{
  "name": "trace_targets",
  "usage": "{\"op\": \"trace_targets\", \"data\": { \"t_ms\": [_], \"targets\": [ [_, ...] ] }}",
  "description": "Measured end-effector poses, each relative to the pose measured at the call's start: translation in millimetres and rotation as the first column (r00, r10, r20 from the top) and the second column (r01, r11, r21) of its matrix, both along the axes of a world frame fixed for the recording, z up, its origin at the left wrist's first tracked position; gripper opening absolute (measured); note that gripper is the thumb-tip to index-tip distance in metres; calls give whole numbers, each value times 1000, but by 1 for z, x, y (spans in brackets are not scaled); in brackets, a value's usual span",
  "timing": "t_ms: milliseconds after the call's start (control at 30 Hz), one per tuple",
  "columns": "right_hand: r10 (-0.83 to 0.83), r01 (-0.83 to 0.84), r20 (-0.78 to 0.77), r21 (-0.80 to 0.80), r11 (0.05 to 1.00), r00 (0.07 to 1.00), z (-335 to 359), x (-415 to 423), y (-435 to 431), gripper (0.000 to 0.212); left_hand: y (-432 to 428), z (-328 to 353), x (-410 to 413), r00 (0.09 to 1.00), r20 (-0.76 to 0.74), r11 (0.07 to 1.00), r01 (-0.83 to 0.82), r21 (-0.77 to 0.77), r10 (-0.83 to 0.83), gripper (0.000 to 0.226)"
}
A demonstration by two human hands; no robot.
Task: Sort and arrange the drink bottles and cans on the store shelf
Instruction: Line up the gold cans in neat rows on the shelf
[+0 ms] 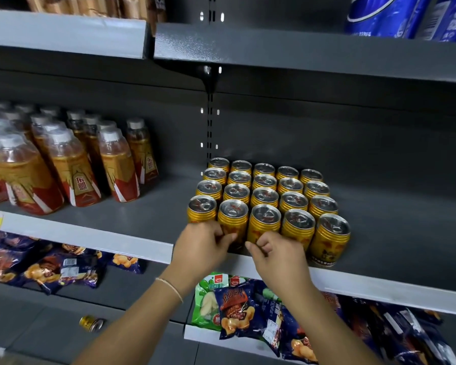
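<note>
I curl my left hand (206,245) round the second front can (232,219) and my right hand (275,252) round the third front can (264,223), to square the row with the shelf edge (379,287)

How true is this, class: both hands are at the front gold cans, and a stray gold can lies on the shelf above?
One error: the head view shows the stray gold can on the shelf below, not above. The left hand and right hand are at the front gold cans.

Left hand (203,246) and right hand (277,256) cover the front cans' (233,219) lower labels.
</note>
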State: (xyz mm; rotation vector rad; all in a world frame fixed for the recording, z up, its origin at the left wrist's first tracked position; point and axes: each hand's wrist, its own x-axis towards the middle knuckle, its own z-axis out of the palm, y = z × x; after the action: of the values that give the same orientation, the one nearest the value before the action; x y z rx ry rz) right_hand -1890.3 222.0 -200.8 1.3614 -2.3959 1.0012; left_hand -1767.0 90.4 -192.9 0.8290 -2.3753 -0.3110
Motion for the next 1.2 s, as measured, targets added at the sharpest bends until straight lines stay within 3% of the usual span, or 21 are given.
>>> {"op": "trace_targets", "data": {
  "t_ms": [333, 433, 567, 667, 767, 1067, 1200],
  "targets": [
    [-9, 8, -7, -102, 995, 1000, -6, -1, -9, 29, 2, -9, -11, 1000, 4, 999, 11, 49, -11, 27],
    [62, -63, -7, -127, 990, 998, -7, 9, -11, 28, -4, -9, 3, 999, -12, 999, 43, 5, -43, 29],
    [163, -160, 8, -135, 978, 987, -7, 28, -24, 27, -31, -9, 38, 995, -53, 996, -91, -18, 90, 41],
    [155, -152, 21, -112, 982, 988, -7, 32, -37, 26, -56, -1, 51, 985, 38, 984, -169, 57, 167, 40],
    [112, -110, 5, -117, 987, 994, -7, 31, -48, 26, -68, 3, 44, 986, 107, 986, -136, 94, 126, 40],
    [20, -22, -15, -161, 987, 1000, -11, 39, -56, 28, -81, -8, 37, 998, 54, 984, 3, 178, -13, 39],
    [-1, -1, -10, -197, 980, 1000, -11, 48, -49, 28, -90, -2, 42, 993, -39, 946, 116, 302, -110, 64]
  ]
}}
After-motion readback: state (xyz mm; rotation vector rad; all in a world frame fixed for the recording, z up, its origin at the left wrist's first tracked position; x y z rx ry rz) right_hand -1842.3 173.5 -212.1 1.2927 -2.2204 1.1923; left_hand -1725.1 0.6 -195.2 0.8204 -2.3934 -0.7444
